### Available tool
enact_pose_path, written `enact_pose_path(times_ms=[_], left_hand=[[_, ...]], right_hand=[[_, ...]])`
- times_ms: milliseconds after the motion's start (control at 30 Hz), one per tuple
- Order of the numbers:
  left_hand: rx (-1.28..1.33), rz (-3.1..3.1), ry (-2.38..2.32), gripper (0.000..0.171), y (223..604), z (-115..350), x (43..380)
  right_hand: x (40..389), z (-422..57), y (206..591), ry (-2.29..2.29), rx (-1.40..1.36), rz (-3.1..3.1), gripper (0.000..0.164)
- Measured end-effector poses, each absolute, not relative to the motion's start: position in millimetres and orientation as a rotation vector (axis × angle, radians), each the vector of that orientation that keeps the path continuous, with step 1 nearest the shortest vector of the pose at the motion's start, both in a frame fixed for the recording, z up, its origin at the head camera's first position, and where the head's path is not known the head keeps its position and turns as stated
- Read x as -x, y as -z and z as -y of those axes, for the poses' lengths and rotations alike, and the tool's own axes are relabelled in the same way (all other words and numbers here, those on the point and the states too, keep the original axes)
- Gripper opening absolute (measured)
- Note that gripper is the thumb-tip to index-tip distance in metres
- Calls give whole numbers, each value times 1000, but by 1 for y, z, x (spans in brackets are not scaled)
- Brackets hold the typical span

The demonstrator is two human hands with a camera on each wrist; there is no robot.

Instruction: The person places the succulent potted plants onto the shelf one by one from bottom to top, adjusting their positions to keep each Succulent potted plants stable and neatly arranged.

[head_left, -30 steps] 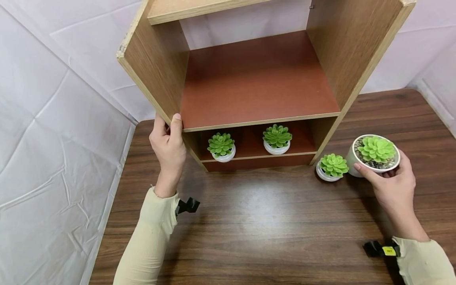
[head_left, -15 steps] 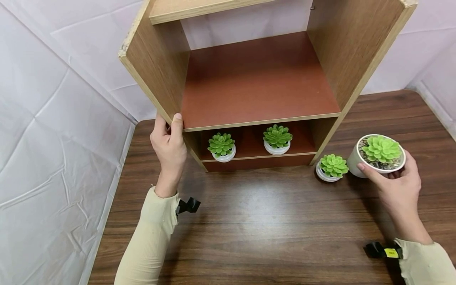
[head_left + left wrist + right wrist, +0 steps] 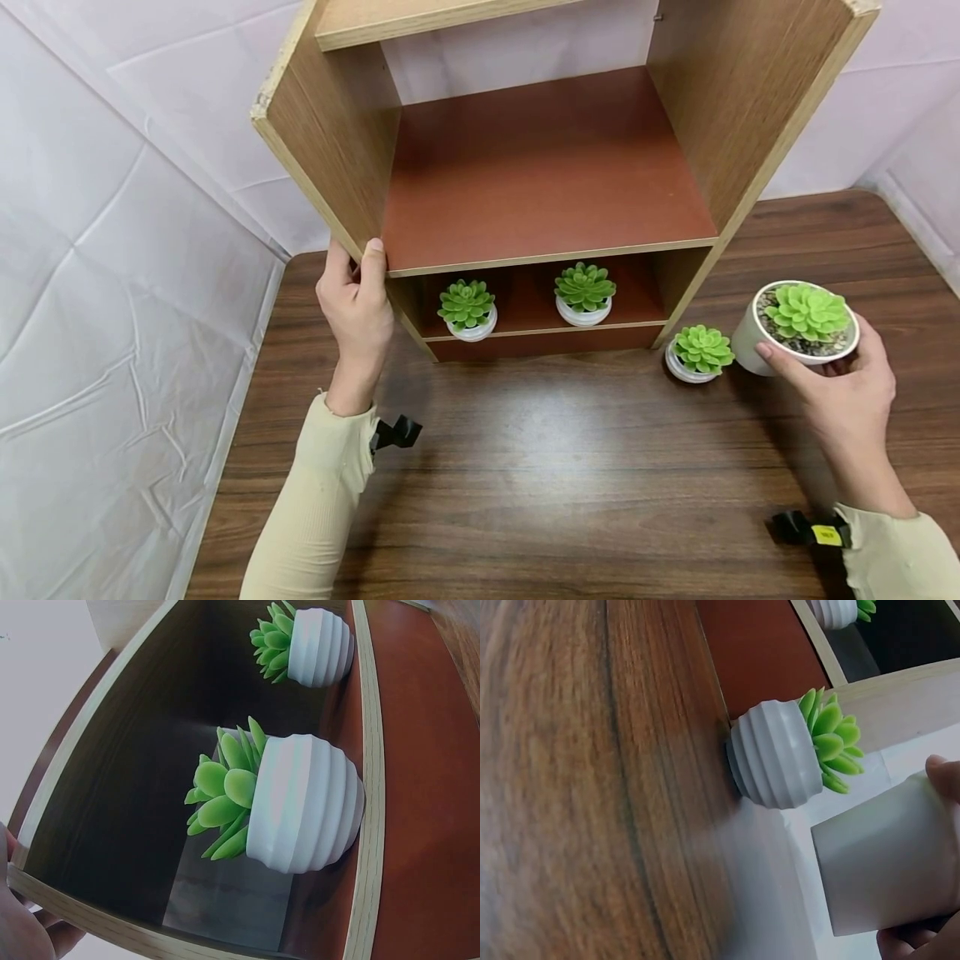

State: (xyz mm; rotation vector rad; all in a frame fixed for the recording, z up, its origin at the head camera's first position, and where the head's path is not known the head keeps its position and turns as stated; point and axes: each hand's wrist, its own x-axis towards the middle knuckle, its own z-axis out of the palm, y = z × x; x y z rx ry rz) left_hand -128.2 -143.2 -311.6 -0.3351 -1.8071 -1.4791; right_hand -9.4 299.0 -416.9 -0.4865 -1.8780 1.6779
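At the right of the table [image 3: 570, 467], the right hand [image 3: 851, 404] grips the large potted succulent [image 3: 798, 321], holding it above the tabletop beside a small potted succulent [image 3: 699, 353]. The left hand [image 3: 356, 308] grips the left panel [image 3: 330, 125] of the shelf unit [image 3: 551, 171]; its lower shelf [image 3: 522, 310] bears two further potted succulents [image 3: 467, 310].

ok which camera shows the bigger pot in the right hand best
The head view: it shows the bigger pot from above, with its green succulent and gravel. The right wrist view has only its outer side, no succulent or gravel; the left wrist view misses it.
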Motion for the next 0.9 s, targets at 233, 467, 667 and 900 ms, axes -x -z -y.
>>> enact_pose_path(times_ms=[233, 467, 667, 900], left_hand=[[326, 1816, 1475, 16, 310, 143, 128], [326, 1826, 1467, 14, 291, 134, 114], [328, 1824, 1468, 14, 282, 130, 107], [318, 1829, 1479, 14, 295, 135, 117]], right_hand=[[9, -295, 411, -1685, 442, 1861, 78], [9, -294, 407, -1725, 399, 1796, 75], [8, -292, 403, -1644, 413, 1887, 75], [7, -289, 398, -1749, 389, 1804, 74]])
